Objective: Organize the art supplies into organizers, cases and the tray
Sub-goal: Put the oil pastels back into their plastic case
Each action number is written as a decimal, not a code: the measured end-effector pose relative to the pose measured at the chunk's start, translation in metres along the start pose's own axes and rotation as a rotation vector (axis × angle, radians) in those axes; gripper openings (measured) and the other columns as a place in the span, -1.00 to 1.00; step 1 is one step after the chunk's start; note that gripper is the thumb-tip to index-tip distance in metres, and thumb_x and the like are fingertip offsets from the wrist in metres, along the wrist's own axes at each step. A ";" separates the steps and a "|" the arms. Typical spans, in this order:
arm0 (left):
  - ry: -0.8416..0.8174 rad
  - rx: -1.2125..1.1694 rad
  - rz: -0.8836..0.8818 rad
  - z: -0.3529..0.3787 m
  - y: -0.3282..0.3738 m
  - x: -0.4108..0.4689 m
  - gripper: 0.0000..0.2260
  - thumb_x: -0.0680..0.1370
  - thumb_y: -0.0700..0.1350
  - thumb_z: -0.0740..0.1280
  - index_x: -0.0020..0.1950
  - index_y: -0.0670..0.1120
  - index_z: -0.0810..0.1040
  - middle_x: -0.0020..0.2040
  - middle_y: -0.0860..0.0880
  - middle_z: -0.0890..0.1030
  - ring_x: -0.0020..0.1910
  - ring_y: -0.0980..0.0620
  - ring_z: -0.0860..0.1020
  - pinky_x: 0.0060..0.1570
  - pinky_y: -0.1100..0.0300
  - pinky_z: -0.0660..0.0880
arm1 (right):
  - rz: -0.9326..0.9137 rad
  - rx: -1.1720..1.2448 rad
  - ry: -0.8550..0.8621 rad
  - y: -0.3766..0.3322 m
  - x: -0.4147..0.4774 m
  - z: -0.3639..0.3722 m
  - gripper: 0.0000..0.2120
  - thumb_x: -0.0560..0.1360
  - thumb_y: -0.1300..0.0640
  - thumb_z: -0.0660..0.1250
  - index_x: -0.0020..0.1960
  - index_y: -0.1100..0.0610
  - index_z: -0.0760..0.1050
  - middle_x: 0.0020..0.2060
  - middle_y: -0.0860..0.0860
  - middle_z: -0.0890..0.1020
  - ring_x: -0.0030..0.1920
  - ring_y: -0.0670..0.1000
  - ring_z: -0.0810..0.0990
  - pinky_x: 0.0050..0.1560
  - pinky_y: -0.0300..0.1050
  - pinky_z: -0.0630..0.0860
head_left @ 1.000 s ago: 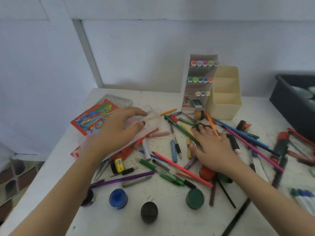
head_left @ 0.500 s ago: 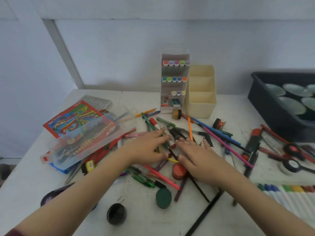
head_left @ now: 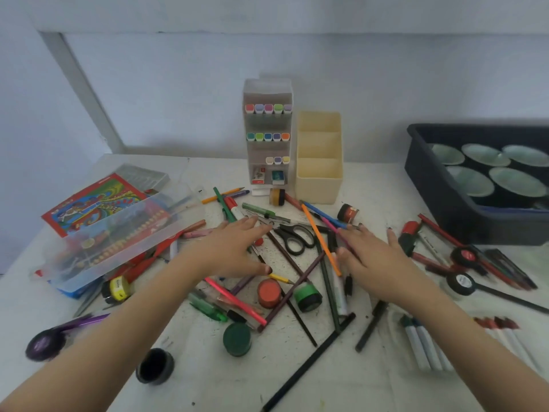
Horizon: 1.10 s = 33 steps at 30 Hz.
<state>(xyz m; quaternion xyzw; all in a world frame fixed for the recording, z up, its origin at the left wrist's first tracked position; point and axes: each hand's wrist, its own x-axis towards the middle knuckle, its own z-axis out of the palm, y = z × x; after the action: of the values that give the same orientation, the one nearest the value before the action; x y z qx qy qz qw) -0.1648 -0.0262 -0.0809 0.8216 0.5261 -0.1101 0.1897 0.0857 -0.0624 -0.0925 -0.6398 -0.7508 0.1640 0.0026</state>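
Observation:
A heap of pencils, pens and markers (head_left: pixel 285 263) covers the middle of the white table (head_left: pixel 341 379). My left hand (head_left: pixel 231 248) lies flat on the heap, fingers straight, left of the black scissors (head_left: pixel 294 236). My right hand (head_left: pixel 374 260) is spread flat over pencils to their right, beside an orange pencil (head_left: pixel 319 236). A white marker organizer (head_left: pixel 267 135) and a cream compartment organizer (head_left: pixel 319 159) stand at the back. The clear plastic case (head_left: pixel 116 242) lies at the left on a red colourful box (head_left: pixel 92 203). Small paint pots, orange (head_left: pixel 269 292) and green (head_left: pixel 307 295), sit among the pencils.
A dark tray (head_left: pixel 430 185) holding several round pale cups stands at the back right. White markers (head_left: pixel 421 346) lie at the front right; black-lidded pots (head_left: pixel 154 365) and a purple pot (head_left: pixel 44 343) at the front left. More pens and tape rolls (head_left: pixel 460 281) lie right.
My left hand let go of the clear case and came onto the pencil heap. Both hands then spread apart, exposing the scissors. The camera view shifted to the right.

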 end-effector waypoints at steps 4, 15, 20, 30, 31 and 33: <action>-0.065 -0.051 0.026 0.004 0.018 0.000 -0.34 0.56 0.16 0.22 0.54 0.17 -0.09 0.57 0.00 -0.11 0.54 0.03 -0.08 0.50 0.00 -0.10 | 0.067 -0.054 -0.040 0.024 0.007 -0.003 -0.50 0.63 -0.09 -0.11 0.54 0.00 -0.01 0.53 -0.05 0.07 0.52 -0.03 -0.02 0.44 0.24 -0.21; -0.076 -0.237 0.011 0.000 0.024 0.002 -0.29 0.53 -0.07 0.34 0.53 0.19 -0.02 0.57 0.01 -0.06 0.53 0.04 -0.02 0.45 0.08 -0.02 | -0.026 -0.008 0.026 0.034 -0.003 -0.011 -0.54 0.64 0.01 -0.01 0.52 -0.03 0.07 0.51 -0.08 0.13 0.51 -0.08 0.02 0.47 0.16 -0.18; -0.041 -0.268 0.026 0.001 0.037 -0.004 -0.38 0.54 0.01 0.32 0.52 0.21 0.08 0.56 0.05 -0.01 0.52 0.07 0.03 0.43 0.13 0.02 | -0.104 -0.085 0.002 0.034 -0.016 -0.003 -0.51 0.62 -0.04 0.01 0.53 -0.08 0.02 0.52 -0.12 0.09 0.51 -0.11 -0.05 0.46 0.20 -0.26; 0.132 -0.171 0.125 0.013 0.082 -0.014 -0.58 0.43 0.11 0.43 0.25 0.09 0.47 0.30 0.10 0.41 0.29 0.12 0.31 0.23 0.28 0.21 | -0.123 -0.099 0.001 0.048 -0.011 -0.006 -0.55 0.62 -0.06 0.01 0.50 -0.15 0.08 0.52 -0.08 0.10 0.53 -0.01 -0.07 0.38 0.29 -0.35; 0.155 -0.168 0.118 0.015 0.084 -0.015 -0.64 0.43 0.11 0.43 0.19 0.08 0.50 0.18 0.11 0.46 0.19 0.13 0.36 0.18 0.26 0.29 | -0.113 -0.099 0.008 0.051 -0.009 -0.008 -0.56 0.62 -0.05 0.01 0.50 -0.15 0.10 0.52 -0.07 0.11 0.53 -0.01 -0.05 0.38 0.30 -0.34; 0.205 -0.158 0.108 0.017 0.086 -0.016 -0.73 0.45 0.10 0.41 0.11 0.07 0.53 0.02 0.13 0.49 0.03 0.17 0.40 0.06 0.24 0.36 | -0.092 -0.098 0.022 0.056 -0.006 -0.011 -0.56 0.63 -0.02 0.01 0.50 -0.14 0.11 0.52 -0.05 0.10 0.53 0.00 -0.03 0.38 0.30 -0.32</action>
<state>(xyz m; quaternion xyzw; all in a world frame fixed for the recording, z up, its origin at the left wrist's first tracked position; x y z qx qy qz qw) -0.0938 -0.0789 -0.0732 0.8381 0.5048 0.0265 0.2050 0.1433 -0.0584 -0.0949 -0.6057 -0.7865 0.1197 -0.0130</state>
